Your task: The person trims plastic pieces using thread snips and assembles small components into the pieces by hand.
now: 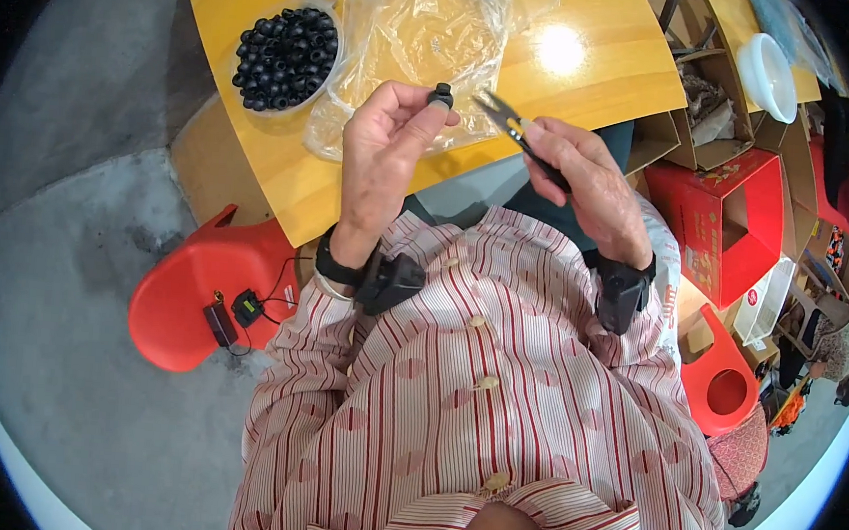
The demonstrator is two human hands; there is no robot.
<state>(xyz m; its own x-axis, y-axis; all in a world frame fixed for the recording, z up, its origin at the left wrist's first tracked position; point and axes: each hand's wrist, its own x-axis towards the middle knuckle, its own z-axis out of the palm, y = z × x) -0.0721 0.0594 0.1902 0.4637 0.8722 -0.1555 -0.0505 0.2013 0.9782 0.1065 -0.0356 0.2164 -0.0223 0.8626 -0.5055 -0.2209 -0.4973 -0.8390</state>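
Note:
My left hand (391,144) pinches a small round black plastic part (441,95) between thumb and forefinger, above the near edge of the table. In my right hand (588,178) is a pair of black thread snips (508,123), its pointed blades angled up and left toward the part. A gap separates the blade tips from the part. Behind both hands a clear plastic bag (441,30) lies spread on the tabletop. To the left of the bag, a clear tub (332,62) is heaped with many similar black parts (283,58).
The yellow wooden table (596,60) reaches toward me. At left stands a red chair (182,287) with small cabled devices (246,307) on it. Cardboard boxes, a red box (718,222), a white bowl (767,77) and a red stool (721,384) crowd the right side.

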